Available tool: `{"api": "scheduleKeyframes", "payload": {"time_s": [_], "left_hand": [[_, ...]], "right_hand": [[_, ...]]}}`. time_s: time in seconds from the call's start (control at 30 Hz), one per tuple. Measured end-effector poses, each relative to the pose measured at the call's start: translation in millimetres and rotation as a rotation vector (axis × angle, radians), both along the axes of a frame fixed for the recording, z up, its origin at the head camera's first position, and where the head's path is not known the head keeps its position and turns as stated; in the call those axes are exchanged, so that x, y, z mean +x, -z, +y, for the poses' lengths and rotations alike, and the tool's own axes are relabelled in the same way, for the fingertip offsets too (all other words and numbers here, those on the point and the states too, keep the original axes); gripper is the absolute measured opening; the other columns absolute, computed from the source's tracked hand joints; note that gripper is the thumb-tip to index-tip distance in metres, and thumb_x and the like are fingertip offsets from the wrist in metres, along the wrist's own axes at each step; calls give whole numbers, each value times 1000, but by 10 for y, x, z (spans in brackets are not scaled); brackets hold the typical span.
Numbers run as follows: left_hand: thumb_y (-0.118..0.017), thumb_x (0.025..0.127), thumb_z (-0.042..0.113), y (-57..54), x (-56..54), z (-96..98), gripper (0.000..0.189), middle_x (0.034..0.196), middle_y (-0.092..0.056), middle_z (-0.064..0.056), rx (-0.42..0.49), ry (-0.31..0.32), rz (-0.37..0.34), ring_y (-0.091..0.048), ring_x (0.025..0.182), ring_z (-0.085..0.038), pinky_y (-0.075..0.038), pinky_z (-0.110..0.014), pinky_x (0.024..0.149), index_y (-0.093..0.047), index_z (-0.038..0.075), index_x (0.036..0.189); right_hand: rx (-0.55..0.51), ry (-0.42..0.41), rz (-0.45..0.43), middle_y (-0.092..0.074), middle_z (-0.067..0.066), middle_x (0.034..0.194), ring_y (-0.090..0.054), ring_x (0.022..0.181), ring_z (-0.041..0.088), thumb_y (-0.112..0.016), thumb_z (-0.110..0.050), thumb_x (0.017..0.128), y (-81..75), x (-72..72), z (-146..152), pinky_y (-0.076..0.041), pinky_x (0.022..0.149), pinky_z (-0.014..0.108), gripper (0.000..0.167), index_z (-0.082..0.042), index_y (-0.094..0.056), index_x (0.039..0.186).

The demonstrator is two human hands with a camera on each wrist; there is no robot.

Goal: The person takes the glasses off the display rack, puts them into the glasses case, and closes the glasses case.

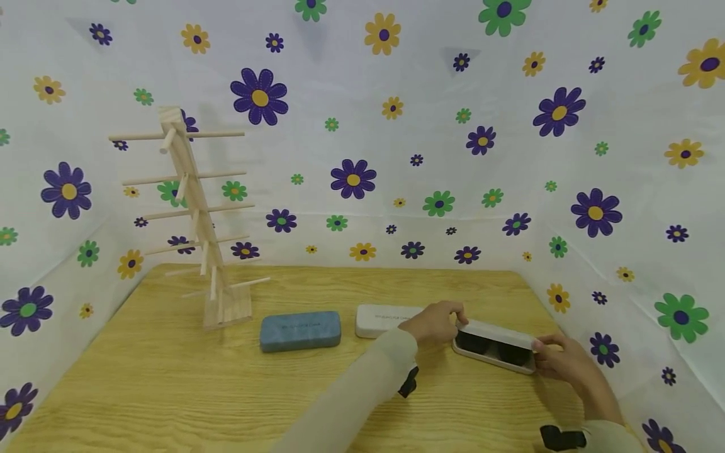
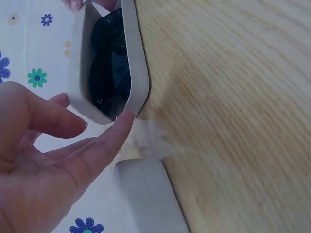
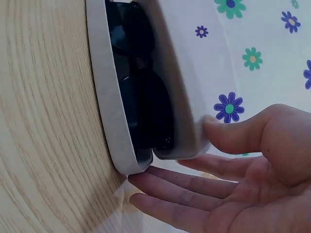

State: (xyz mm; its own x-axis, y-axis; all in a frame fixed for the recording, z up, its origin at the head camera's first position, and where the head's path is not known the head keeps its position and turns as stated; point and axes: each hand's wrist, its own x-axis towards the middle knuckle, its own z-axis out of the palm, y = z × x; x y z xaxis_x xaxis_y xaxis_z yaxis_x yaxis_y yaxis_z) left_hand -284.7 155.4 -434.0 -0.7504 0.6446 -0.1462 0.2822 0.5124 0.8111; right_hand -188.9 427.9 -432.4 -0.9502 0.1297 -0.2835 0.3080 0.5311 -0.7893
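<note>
A white glasses case (image 1: 498, 333) stands with its lid partly raised at the right of the table, dark sunglasses (image 3: 141, 77) lying inside. My left hand (image 1: 435, 322) is at the case's left end. In the left wrist view one fingertip touches the lower shell's corner, another finger reaches behind the lid, and a digit with its nail showing stays apart from the case. At the opposite end, my right hand (image 1: 566, 362) pinches the lid, thumb on its edge and a finger behind; other fingertips rest against the base.
A closed blue glasses case (image 1: 300, 331) lies left of centre. Beside it is a closed white case (image 1: 376, 319), partly hidden by the left arm. A wooden peg stand (image 1: 195, 189) rises at the back left. Flower-printed cloth (image 1: 351, 239) encloses the wooden table (image 1: 170, 390).
</note>
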Motion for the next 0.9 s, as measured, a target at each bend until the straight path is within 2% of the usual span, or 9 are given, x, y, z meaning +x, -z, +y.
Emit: {"api": "scheduleKeyframes", "payload": {"time_s": [0.17,0.33,0.5,0.57,0.63,0.73,0.77,0.83,0.9], "left_hand": [[-63,97,2,-19,23,-7,26,135,-69,8,-91,49,134,-57,113,-5,-40,-24,68,-77,20,109],[-63,96,1,-61,64,-6,31,135,-70,9,-116,45,150,-59,128,-7,-42,-23,69,-78,19,116],[-64,94,-2,-82,105,19,35,133,-71,9,-145,20,138,-64,115,-6,-40,-21,61,-78,17,120],[-64,95,-2,-96,114,29,34,130,-73,10,-152,8,129,-64,98,-5,-37,-21,57,-78,16,120],[-65,96,-1,-108,116,35,32,128,-74,11,-161,-2,123,-60,90,-5,-35,-22,54,-78,16,119],[-68,97,5,-107,117,28,26,126,-74,12,-168,-21,118,-63,94,-4,-35,-22,54,-79,17,117],[-69,97,6,-97,117,21,25,126,-74,11,-161,-35,111,-65,101,-4,-36,-22,57,-79,17,116],[-69,95,7,-58,121,2,23,126,-75,9,-112,-71,74,-64,109,-4,-38,-22,59,-81,17,113],[-67,94,6,-1,132,-16,23,126,-75,6,-31,-112,16,-62,102,-5,-38,-24,59,-82,15,109]], "right_hand": [[-39,4,-11,-73,31,109,-76,88,17,-64,-14,103,3,-14,65,-64,80,36,66,27,-31,142],[-26,0,-24,-76,25,101,-76,84,16,-64,-10,102,-40,-25,53,-64,77,35,64,29,-31,141],[36,-19,-23,-74,31,105,-76,85,20,-65,-7,101,-86,-30,21,-64,77,38,63,23,-33,145],[81,-36,-13,-75,28,102,-75,84,20,-66,-7,100,-96,-32,10,-64,76,37,62,18,-35,149],[123,-58,-6,-76,23,98,-73,83,19,-66,-7,100,-99,-41,3,-63,74,36,63,14,-35,150],[161,-79,-14,-76,25,100,-75,85,22,-65,-19,103,-87,-66,1,-64,76,37,66,15,-34,149],[162,-78,-18,-76,28,103,-76,87,24,-65,-24,103,-78,-76,2,-64,77,38,68,15,-34,149],[152,-66,-22,-73,33,110,-77,90,28,-64,-32,104,-56,-98,6,-64,79,40,71,16,-36,148],[120,-42,-30,-70,36,116,-78,91,30,-67,-36,102,-31,-112,16,-64,80,40,75,17,-38,147]]}}
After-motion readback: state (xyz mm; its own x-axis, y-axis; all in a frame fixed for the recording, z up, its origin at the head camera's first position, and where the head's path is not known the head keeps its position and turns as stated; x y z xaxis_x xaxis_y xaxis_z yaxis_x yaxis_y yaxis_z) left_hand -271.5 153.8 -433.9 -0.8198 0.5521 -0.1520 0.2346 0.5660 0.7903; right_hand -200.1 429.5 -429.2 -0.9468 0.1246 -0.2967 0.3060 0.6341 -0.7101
